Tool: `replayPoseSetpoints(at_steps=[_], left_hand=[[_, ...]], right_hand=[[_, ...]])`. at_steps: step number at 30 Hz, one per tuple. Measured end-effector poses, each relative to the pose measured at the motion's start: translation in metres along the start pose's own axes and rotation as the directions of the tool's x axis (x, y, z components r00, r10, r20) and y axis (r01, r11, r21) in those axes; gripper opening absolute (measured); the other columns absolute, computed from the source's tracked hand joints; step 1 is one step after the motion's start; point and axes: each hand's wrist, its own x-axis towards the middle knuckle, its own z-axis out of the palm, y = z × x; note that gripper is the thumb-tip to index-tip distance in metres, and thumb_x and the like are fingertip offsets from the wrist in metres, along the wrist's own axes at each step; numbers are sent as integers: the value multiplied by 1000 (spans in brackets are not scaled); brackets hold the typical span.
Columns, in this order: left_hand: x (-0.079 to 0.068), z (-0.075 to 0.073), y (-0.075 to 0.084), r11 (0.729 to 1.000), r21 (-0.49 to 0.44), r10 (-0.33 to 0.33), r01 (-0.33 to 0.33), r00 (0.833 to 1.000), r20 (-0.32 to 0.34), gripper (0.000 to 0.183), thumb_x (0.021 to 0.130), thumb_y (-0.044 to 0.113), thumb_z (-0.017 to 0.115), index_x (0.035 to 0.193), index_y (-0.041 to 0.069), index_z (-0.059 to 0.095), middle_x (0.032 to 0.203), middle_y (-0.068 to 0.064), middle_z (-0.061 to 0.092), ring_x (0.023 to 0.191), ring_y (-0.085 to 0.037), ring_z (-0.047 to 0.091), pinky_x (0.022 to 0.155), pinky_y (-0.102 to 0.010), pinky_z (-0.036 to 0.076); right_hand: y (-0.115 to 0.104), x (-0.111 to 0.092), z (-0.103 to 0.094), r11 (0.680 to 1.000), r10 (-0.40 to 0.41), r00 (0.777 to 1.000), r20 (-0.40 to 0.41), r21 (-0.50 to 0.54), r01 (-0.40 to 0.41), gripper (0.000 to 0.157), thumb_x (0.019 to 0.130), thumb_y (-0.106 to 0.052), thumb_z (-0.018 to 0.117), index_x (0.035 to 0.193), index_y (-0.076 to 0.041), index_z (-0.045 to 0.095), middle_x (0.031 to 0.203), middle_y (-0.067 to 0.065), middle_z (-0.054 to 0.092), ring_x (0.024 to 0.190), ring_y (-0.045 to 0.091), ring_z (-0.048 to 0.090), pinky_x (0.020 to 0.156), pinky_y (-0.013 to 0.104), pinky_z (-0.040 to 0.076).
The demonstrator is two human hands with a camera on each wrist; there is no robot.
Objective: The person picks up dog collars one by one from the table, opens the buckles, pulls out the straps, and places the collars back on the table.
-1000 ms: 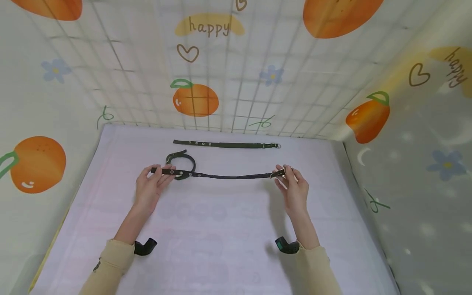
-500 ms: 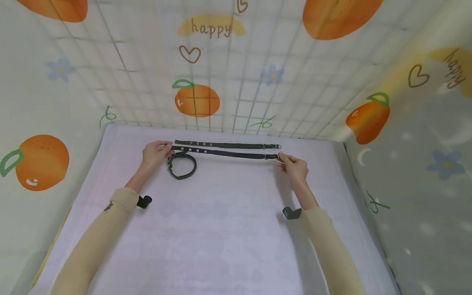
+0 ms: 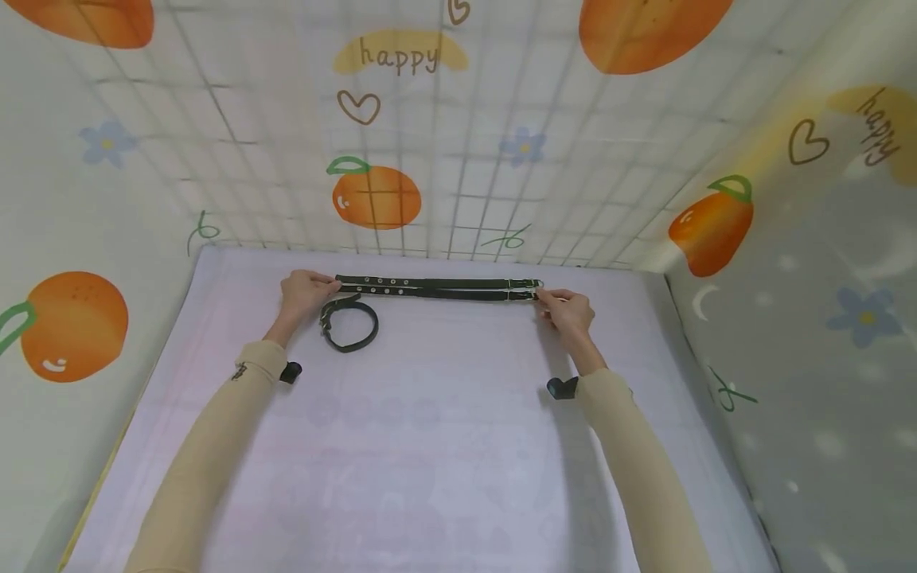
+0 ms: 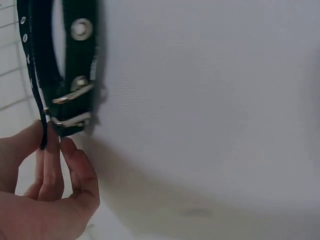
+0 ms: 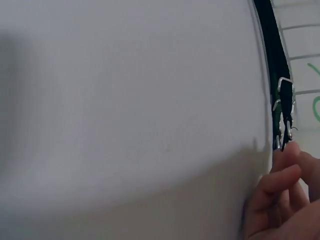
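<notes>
A dark, straightened collar (image 3: 458, 295) with metal eyelets and a buckle stretches between my two hands at the back of the table. My left hand (image 3: 304, 294) pinches its eyelet end; in the left wrist view the tip (image 4: 44, 137) sits between thumb and fingers. At the buckle end, my right hand (image 3: 569, 310) pinches the metal ring, partly hidden by the fingertips. Just behind and parallel lies a second straight collar (image 3: 466, 283), very close to the held one. A third collar, buckled into a loop (image 3: 351, 348), lies in front, right beside the left fingers (image 4: 82, 170).
White cloth covers the table (image 3: 430, 446). Behind it rises a wire grid (image 3: 458, 191) draped with printed fabric, and a patterned side wall (image 3: 809, 382) stands at the right. Black wrist devices (image 3: 562, 388) stick out inward from the sleeves.
Both hands have carried the stretched collar away from me, past the looped collar and up against the back collar. It was above the loop one second ago; now it lies nearly alongside.
</notes>
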Motion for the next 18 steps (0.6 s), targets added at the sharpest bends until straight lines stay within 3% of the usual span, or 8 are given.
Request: replayPoseSetpoints(at_steps=[6,10,15,18], left_hand=[[7,10,-14,997,28,76,-76,997,3,33,103,30,74,116,0,81,110,-19,81,115,-38,77,110,-52,54],[8,16,-14,993,72,92,-91,996,-2,33,103,31,75,114,0,81,108,-19,82,104,-36,80,94,-48,61],[6,18,-8,987,124,99,-98,995,-2,34,102,30,76,111,-2,80,104,-21,83,94,-36,78,84,-41,58],[4,19,-5,986,143,90,-89,996,-1,35,103,30,75,113,-4,76,105,-23,81,91,-34,74,81,-38,56]], right_hand=[[7,14,7,999,-26,999,-46,-42,24,45,98,-46,79,124,-9,77,67,-11,67,55,3,65,50,19,47],[9,18,11,986,-109,991,-76,-132,99,44,101,-44,76,123,-7,78,63,-12,67,50,3,64,49,20,46],[10,13,16,942,-208,969,-135,-294,162,42,104,-46,71,120,-7,76,75,-3,72,59,10,64,62,26,47],[11,10,18,926,-235,959,-157,-335,172,43,105,-47,69,121,-7,70,89,6,76,69,16,66,72,31,47]])
